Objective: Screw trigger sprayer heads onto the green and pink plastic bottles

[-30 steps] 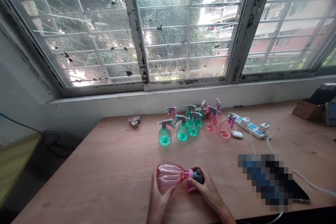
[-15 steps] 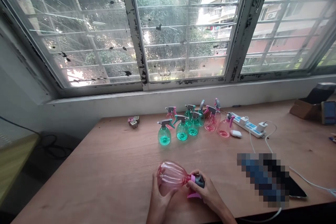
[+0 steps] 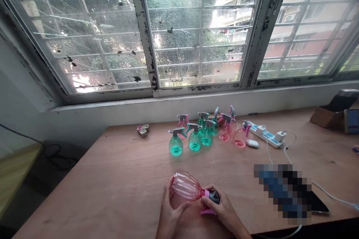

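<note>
A clear pink spray bottle (image 3: 185, 186) lies sideways between my hands near the front of the table, its base to the left and its head to the right. My left hand (image 3: 171, 207) is curved around the bottle's base end. My right hand (image 3: 220, 205) grips the dark spray head at the pink collar, with the pink trigger pointing down beneath the fingers. Beyond them stand several green spray bottles (image 3: 176, 146) and several pink spray bottles (image 3: 239, 138), upright in a loose cluster.
A white power strip (image 3: 263, 134) with plugs and cables lies behind right, beside a small white case (image 3: 252, 143). Dark flat devices (image 3: 316, 203), partly pixelated, rest at the right. Small blocks (image 3: 143, 130) sit at the back left; a cardboard box (image 3: 325, 116) is far right.
The pink bottle and both hands have shifted very slightly right in the view. Both hands keep their hold, and the standing bottles have not moved.
</note>
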Tool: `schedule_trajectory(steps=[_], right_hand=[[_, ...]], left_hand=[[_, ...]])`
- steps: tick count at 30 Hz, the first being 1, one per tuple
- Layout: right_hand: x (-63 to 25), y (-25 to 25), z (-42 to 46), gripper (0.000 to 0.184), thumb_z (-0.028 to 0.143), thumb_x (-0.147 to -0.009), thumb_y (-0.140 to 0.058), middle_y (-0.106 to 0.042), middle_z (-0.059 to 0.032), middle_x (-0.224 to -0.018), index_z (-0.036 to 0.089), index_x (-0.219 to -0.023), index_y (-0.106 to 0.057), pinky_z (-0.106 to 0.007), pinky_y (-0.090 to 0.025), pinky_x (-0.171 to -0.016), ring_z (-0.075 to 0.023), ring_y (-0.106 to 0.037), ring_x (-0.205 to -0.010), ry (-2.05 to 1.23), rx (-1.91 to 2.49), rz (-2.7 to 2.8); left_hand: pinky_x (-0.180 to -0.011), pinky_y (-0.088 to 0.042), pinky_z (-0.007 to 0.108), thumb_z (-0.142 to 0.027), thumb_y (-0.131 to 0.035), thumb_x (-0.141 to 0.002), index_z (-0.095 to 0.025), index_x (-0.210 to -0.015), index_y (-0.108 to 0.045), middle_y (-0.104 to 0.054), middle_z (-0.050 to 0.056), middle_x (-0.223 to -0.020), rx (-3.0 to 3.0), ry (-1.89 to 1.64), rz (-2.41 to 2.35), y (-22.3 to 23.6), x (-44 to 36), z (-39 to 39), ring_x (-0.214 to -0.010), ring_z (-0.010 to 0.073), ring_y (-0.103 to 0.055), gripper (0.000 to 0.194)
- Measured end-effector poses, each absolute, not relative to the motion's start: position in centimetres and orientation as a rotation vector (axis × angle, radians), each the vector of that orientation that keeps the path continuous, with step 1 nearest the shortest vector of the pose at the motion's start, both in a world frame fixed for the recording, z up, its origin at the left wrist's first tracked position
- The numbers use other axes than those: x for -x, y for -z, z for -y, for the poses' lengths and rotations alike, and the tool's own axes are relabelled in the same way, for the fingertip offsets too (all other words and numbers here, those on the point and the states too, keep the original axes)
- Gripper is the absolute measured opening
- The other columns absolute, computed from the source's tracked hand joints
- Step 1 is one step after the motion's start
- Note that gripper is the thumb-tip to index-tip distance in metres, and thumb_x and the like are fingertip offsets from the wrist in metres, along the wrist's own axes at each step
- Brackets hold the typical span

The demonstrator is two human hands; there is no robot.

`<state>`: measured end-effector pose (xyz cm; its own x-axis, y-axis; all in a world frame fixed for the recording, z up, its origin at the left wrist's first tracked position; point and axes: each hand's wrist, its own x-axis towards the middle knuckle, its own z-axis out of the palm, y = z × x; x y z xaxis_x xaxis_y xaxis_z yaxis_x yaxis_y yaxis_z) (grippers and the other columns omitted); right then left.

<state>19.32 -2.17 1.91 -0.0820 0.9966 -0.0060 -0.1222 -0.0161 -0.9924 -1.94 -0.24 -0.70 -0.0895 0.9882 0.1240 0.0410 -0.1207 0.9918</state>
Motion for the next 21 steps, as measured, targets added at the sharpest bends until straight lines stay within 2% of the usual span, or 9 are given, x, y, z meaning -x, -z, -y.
schedule_trajectory(steps=[4,11,15,17,21], right_hand=[[-19.4,-1.9,2.2,0.029,0.043,-0.082,-0.077,-0.068,0.0006,-0.073,0.018,-0.090,-0.065,-0.027,-0.049,-0.067,-0.0190,-0.063,-0.070,-1.321,1.096,1.202],[-19.4,-1.3,1.8,0.026,0.041,-0.082,-0.075,-0.064,0.0018,-0.074,0.020,-0.091,-0.064,-0.027,-0.050,-0.064,-0.0185,-0.060,-0.070,-1.261,1.126,1.200],[-19.5,-1.1,1.8,0.024,0.040,-0.083,-0.074,-0.064,0.0011,-0.076,0.020,-0.093,-0.066,-0.028,-0.052,-0.064,-0.0197,-0.060,-0.072,-1.252,1.127,1.207],[-19.5,-1.0,1.8,0.025,0.039,-0.081,-0.075,-0.065,0.0005,-0.077,0.020,-0.094,-0.067,-0.028,-0.052,-0.066,-0.0202,-0.061,-0.073,-1.250,1.125,1.222],[-19.6,-0.8,1.7,0.026,0.040,-0.081,-0.076,-0.067,-0.0015,-0.081,0.018,-0.095,-0.069,-0.030,-0.052,-0.070,-0.0208,-0.062,-0.076,-1.234,1.132,1.227]], left_hand=[[-0.116,-0.037,0.050,-0.040,-0.084,-0.070,-0.020,-0.138,-0.046,-0.056,0.016,-0.144,-1.252,-1.337,-1.255,0.6,1.9,0.2,-0.139,0.0354,-0.048,0.081],[-0.118,-0.036,0.046,-0.036,-0.085,-0.069,-0.024,-0.137,-0.052,-0.055,0.011,-0.147,-1.271,-1.326,-1.234,0.3,2.0,0.1,-0.138,0.0325,-0.050,0.076],[-0.118,-0.036,0.046,-0.036,-0.086,-0.067,-0.024,-0.142,-0.045,-0.054,0.013,-0.149,-1.261,-1.334,-1.221,0.8,1.9,0.0,-0.139,0.0313,-0.049,0.087],[-0.118,-0.036,0.046,-0.038,-0.087,-0.066,-0.023,-0.143,-0.042,-0.053,0.014,-0.149,-1.249,-1.341,-1.232,1.0,1.8,0.0,-0.140,0.0318,-0.047,0.091],[-0.115,-0.039,0.048,-0.039,-0.087,-0.065,-0.019,-0.137,-0.048,-0.057,0.018,-0.144,-1.229,-1.334,-1.253,1.2,2.0,-0.1,-0.135,0.0352,-0.052,0.084]])
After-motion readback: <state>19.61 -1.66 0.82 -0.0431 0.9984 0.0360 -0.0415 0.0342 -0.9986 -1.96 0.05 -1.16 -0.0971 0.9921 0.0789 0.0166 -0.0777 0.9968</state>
